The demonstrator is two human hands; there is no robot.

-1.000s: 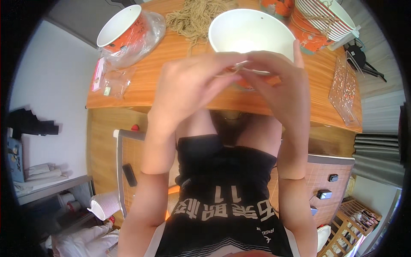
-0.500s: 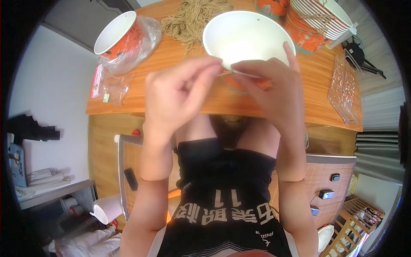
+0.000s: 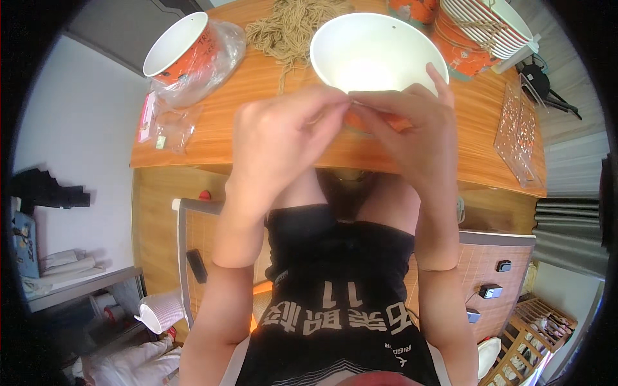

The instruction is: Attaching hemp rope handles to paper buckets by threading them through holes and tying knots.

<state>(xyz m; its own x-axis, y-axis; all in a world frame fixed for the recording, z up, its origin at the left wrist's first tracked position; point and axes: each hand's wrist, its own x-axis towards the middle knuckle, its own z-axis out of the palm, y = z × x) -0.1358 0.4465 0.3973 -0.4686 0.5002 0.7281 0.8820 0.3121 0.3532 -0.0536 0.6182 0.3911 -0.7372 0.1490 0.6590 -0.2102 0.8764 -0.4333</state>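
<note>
A paper bucket, white inside and orange outside, stands on the wooden table before me with its mouth tilted toward me. At its near rim, the fingertips of my left hand and my right hand meet in a pinch. They are closed on a bit of tan twine, mostly hidden by the fingers now. My right hand lies along the bucket's near right side, with one finger raised beside the rim. Behind, left of the bucket, lies a loose heap of tan twine.
An orange bucket in clear plastic wrap stands at the far left, near an empty plastic bag. Stacked buckets with twine on them stand at the far right. A clear speckled plastic tray lies at the table's right edge.
My left hand has moved right and slightly up, bringing its fingertips against the right hand's. The twine seen between them before is now mostly covered. The bucket has shifted slightly right.
</note>
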